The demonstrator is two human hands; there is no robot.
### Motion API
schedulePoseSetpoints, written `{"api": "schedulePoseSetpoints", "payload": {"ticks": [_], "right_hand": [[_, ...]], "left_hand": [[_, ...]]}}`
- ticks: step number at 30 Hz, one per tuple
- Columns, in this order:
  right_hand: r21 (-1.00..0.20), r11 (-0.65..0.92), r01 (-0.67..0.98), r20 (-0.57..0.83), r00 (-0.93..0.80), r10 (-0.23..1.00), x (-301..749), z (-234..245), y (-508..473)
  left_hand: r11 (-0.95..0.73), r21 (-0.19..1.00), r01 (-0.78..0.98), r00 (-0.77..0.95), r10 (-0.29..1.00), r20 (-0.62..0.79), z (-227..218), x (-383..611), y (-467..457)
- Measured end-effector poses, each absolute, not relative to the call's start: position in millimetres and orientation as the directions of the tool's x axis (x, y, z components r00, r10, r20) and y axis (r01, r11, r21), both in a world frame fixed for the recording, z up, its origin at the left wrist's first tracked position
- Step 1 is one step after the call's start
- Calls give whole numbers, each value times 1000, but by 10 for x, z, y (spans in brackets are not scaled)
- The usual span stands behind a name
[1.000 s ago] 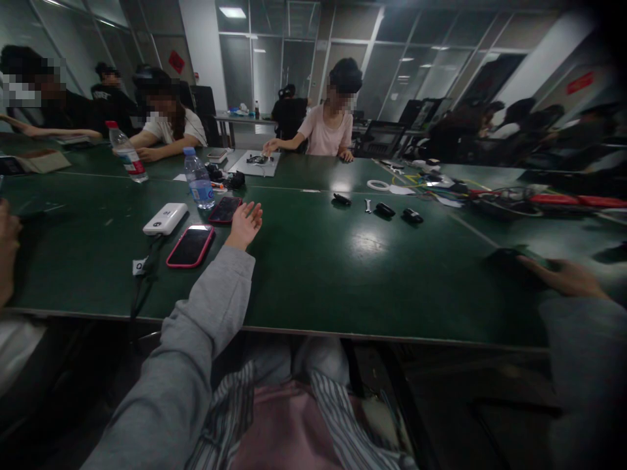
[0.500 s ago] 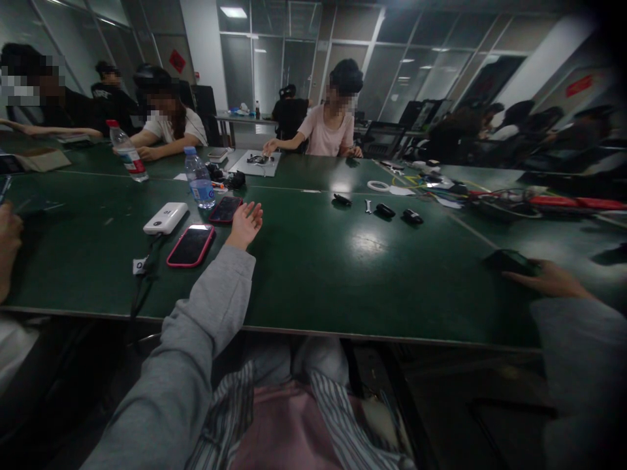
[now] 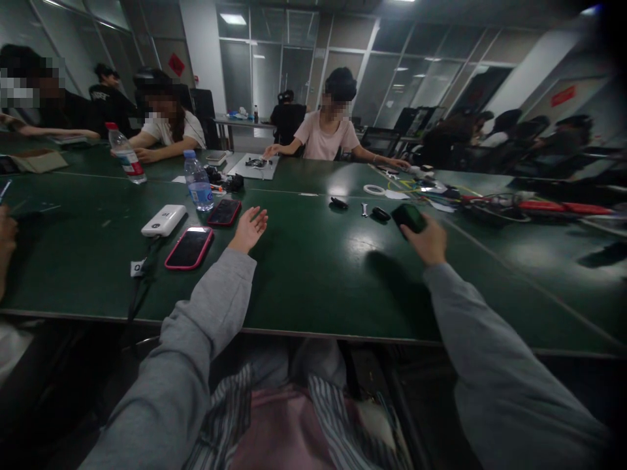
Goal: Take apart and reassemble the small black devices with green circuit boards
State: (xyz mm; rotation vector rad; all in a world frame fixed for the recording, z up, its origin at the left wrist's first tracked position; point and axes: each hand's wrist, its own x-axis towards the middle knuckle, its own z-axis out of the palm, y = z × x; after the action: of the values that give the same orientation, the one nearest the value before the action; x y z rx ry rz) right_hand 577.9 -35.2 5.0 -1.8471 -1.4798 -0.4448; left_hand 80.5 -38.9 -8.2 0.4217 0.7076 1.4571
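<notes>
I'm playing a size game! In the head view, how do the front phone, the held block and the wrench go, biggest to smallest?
1. Front phone
2. Held block, slightly blurred
3. Wrench

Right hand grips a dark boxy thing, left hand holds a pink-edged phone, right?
Not quite: the head view shows the left hand open, holding nothing; the pink-edged phone lies on the table. The right hand does grip the dark boxy thing.

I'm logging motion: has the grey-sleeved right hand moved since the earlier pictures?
Yes: the right hand has moved left and forward, closer to the small silver metal wrench.
</notes>
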Motion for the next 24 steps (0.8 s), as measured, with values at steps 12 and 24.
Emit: {"api": "schedulePoseSetpoints", "payload": {"ticks": [12, 24], "right_hand": [[-420, 579, 699, 573, -291, 767, 2546, -265, -769], [-511, 574, 640, 569, -249, 784, 2630, -372, -789]], "left_hand": [[71, 810, -581, 50, 997, -51, -68, 1080, -507], [52, 821, -568, 24, 999, -46, -124, 1102, -474]]}}
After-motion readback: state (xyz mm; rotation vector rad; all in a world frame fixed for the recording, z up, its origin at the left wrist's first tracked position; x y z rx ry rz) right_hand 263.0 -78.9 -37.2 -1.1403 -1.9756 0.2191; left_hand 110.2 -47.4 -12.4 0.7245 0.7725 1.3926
